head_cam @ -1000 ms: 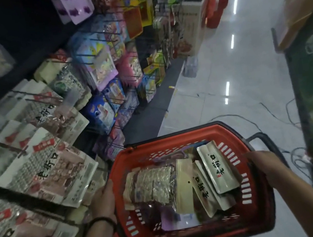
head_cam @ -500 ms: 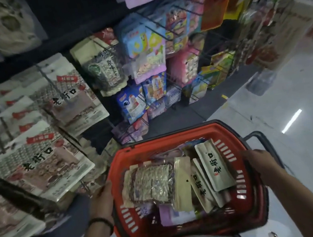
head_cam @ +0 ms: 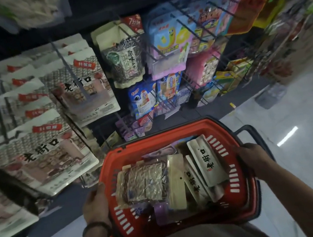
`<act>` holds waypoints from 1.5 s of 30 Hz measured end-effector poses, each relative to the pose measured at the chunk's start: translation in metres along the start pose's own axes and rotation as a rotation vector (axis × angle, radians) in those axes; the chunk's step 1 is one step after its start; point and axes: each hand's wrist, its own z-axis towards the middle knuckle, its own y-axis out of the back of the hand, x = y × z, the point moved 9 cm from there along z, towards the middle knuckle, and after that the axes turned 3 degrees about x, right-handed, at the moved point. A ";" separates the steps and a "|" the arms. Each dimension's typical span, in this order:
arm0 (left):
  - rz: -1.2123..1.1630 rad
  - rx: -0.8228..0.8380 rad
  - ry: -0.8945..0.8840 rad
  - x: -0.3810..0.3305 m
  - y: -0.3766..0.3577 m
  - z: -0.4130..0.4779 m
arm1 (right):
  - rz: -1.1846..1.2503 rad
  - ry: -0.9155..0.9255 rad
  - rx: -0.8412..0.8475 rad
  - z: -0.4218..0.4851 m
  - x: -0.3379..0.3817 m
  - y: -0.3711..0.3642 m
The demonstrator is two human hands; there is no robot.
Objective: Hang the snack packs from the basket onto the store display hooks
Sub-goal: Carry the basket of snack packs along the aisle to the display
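I hold a red plastic basket against my body with both hands. My left hand grips its left rim, a dark band on the wrist. My right hand grips its right rim. Inside lie several snack packs: a clear seed pack on the left, a cream pack in the middle, and white packs with black characters on the right. Black display hooks jut from the rack ahead, most loaded with hanging packs.
White packs with red labels hang low at the left, close to the basket. A seed pack and colourful packs hang further right. Glossy floor spreads to the right. The basket's dark handle sticks out right.
My view has swung left from the aisle toward the display rack, which now fills the upper frame. Both hands have kept their grip on the basket rims.
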 end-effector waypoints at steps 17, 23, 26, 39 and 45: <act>-0.029 -0.165 -0.025 0.010 -0.044 -0.035 | -0.256 0.059 0.222 0.146 0.039 -0.024; -0.019 -0.288 0.045 0.052 -0.118 -0.044 | -0.422 0.087 0.320 0.236 0.037 -0.032; -0.028 -0.297 0.129 0.073 -0.156 -0.033 | -0.515 0.123 0.355 0.267 0.036 -0.037; 0.063 -0.182 0.301 0.226 -0.283 0.137 | -0.439 -0.109 0.342 0.430 -0.120 -0.112; 0.081 -0.144 0.267 0.279 -0.335 0.195 | -0.401 -0.082 0.320 0.500 -0.192 -0.158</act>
